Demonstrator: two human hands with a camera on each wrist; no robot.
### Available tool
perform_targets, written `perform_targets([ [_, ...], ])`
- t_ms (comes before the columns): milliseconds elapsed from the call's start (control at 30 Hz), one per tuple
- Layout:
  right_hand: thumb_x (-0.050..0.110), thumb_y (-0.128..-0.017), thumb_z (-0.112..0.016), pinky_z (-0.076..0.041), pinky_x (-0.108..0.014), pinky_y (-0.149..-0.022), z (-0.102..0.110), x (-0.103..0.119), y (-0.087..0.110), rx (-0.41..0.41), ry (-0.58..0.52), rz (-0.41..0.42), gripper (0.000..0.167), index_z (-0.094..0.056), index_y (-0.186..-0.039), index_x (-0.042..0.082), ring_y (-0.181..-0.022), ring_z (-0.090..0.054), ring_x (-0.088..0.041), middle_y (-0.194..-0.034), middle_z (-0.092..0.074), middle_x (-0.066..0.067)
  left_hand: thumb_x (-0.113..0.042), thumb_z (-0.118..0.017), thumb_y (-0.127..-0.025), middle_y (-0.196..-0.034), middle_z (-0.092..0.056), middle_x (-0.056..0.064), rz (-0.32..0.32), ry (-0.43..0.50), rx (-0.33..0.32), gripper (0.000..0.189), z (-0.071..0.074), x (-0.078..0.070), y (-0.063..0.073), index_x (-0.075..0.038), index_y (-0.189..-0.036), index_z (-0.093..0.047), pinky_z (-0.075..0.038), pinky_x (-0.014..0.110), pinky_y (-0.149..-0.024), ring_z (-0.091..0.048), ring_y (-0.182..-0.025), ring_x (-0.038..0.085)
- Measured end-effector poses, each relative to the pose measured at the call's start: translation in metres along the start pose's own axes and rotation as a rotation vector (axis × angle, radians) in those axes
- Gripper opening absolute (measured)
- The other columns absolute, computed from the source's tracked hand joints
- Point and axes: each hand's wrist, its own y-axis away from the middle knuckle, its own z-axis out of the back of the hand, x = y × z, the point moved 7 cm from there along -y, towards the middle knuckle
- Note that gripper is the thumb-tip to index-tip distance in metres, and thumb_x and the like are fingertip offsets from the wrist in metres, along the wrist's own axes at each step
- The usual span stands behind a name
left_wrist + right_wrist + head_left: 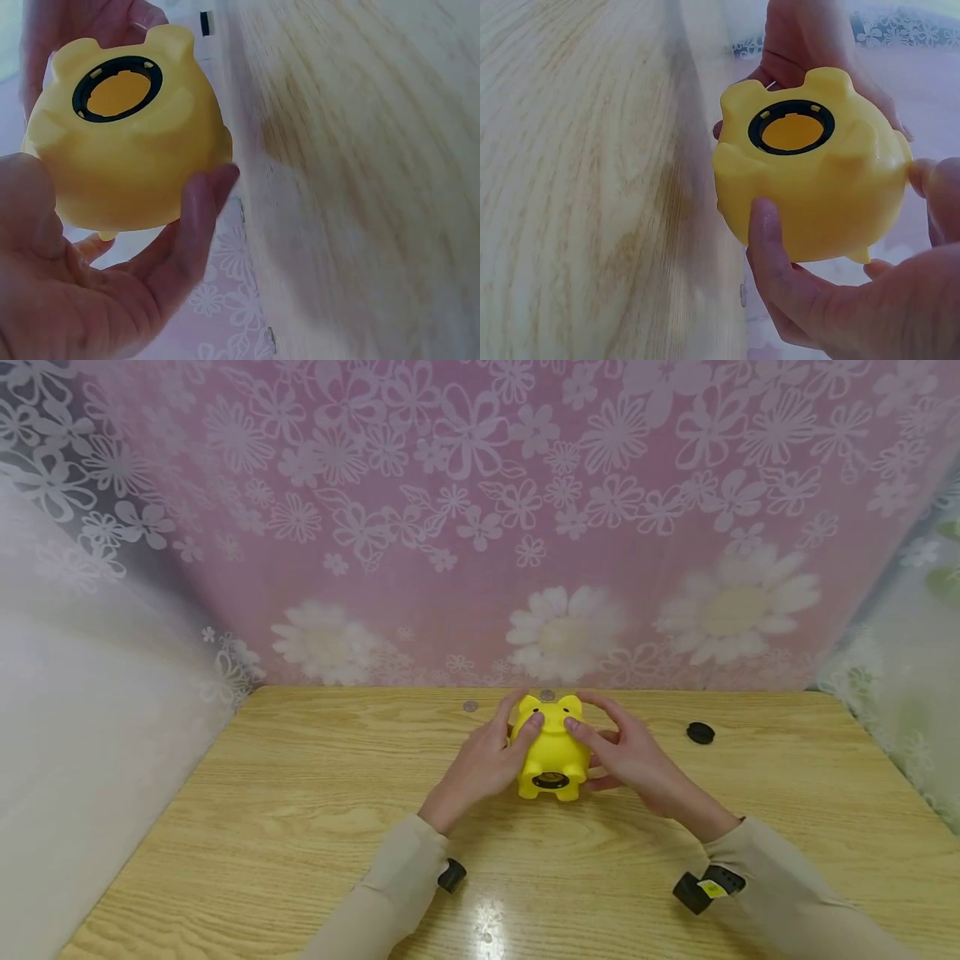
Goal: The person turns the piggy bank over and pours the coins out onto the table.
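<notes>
A yellow piggy bank is held between both hands, its snout and two dark eyes facing up toward the head camera. My left hand grips one side and my right hand the other, with each thumb on the face near the snout. The belly is tilted toward me, and a black ring frames a round uncovered hole there, between the stubby feet. Both wrist views show the bank raised off the table. In the right wrist view, the fingers of my right hand curve round its lower side.
On the wooden table, a round black cap lies to the right of my hands. One coin lies near the back edge, and another coin sits just behind the bank. A pink flowered curtain hangs behind the table.
</notes>
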Motion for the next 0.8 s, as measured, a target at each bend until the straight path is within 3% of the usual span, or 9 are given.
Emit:
perform_targets([
  [200,0.052,-0.102,-0.058,-0.064,-0.052,-0.077,-0.0009,-0.0029,0.0009,0.034,-0.021,-0.033,0.077,-0.018,-0.164,0.028,-0.100,-0.073,-0.034,-0.150,-0.046,-0.031,-0.074,-0.035,-0.099,-0.109,-0.070,0.014,0.016,0.127,0.061,0.069,-0.0050,0.0057,-0.0022,-0.042,-0.159,-0.024,-0.060,0.039,-0.055,-0.071,-0.064,0.024],
  [667,0.050,-0.103,-0.055,-0.064,-0.049,-0.078,-0.0047,-0.0048,0.0004,0.081,-0.027,-0.054,0.081,-0.009,-0.165,0.025,-0.103,-0.073,-0.032,-0.153,-0.042,-0.033,-0.070,-0.040,-0.100,-0.119,-0.070,0.019,0.078,0.198,0.118,0.068,-0.0066,0.0081,0.0011,-0.041,-0.159,-0.024,-0.063,0.042,-0.058,-0.072,-0.067,0.022],
  [733,0.050,-0.103,-0.056,-0.064,-0.050,-0.080,-0.0046,-0.0041,0.0003,0.084,-0.028,-0.053,0.081,-0.010,-0.165,0.026,-0.106,-0.071,-0.034,-0.153,-0.041,-0.032,-0.070,-0.043,-0.100,-0.121,-0.068,0.019,0.069,0.217,0.124,0.067,-0.0058,0.0066,0.0020,-0.043,-0.159,-0.024,-0.063,0.043,-0.059,-0.073,-0.069,0.023],
  [800,0.046,-0.103,-0.058,-0.063,-0.051,-0.082,-0.0030,-0.0013,0.0006,0.066,-0.019,-0.006,0.078,-0.013,-0.164,0.027,-0.113,-0.068,-0.039,-0.153,-0.040,-0.031,-0.066,-0.048,-0.100,-0.128,-0.065,0.018,0.011,0.229,0.105,0.066,-0.0028,0.0021,0.0023,-0.046,-0.157,-0.024,-0.064,0.041,-0.063,-0.074,-0.077,0.024],
])
